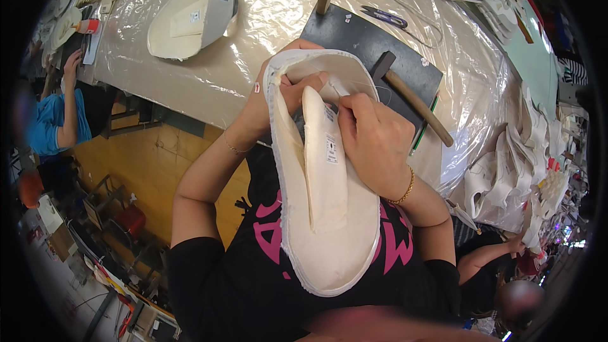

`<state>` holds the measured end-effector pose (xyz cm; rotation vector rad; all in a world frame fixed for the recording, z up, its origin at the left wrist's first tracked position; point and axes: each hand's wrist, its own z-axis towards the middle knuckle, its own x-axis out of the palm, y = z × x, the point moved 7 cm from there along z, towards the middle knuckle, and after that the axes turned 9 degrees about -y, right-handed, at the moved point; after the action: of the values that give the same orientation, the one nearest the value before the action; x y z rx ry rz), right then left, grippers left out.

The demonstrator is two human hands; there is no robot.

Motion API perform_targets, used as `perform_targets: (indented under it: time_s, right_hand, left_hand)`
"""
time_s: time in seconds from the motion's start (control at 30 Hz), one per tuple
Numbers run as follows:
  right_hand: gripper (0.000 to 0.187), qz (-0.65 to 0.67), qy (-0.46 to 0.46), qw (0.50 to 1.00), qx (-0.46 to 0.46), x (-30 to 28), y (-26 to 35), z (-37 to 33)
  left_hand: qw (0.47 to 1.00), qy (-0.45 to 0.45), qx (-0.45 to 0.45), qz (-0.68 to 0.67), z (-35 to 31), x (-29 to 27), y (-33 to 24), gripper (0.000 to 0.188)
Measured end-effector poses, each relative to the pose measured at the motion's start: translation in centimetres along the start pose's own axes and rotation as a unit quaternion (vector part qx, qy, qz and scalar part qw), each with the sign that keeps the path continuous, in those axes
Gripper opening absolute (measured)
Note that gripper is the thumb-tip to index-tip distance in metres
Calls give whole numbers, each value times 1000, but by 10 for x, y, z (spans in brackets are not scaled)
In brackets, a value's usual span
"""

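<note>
A cream shoe upper (316, 247) lies lengthwise against my chest, its rounded toe toward me and its raised heel collar away. The padded tongue (328, 171) with a small printed label stands up in its opening. At the collar, my left hand (297, 92) is closed on the upper, with the thumb pressing the inside and other fingers hidden behind the wall. My right hand (377, 139) reaches over the tongue, thumb and fingers pinched close to the inner heel. What sits in that pinch is too small to name. A fine pale thread shows beside it.
Beyond the upper, a hammer (418, 104) rests on a dark board (354, 38) with thread snips (384, 17) nearby. Another cream upper (190, 22) stands on the plastic-covered table (272, 6). White pieces (500, 177) pile up at right. People work on both sides.
</note>
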<state>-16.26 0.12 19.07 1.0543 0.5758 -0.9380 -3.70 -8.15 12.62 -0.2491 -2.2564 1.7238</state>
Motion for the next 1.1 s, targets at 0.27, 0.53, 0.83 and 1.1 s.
perform_targets:
  time_s: [0.27,0.53,0.83,1.1]
  right_hand:
    - [11,12,-9,1000,6,-4,1,0]
    - [10,21,-10,1000,17,-7,-2,0]
    - [10,20,-4,1000,19,-6,-2,-3]
    - [11,10,-5,1000,12,-4,-3,-5]
  left_hand:
    - [998,0,-51,-43,-8,6,-6,26]
    - [995,-13,-84,-59,-12,13,-9,30]
    - [996,21,-66,-51,-10,13,-9,28]
    - [996,34,-74,-42,-6,13,-10,29]
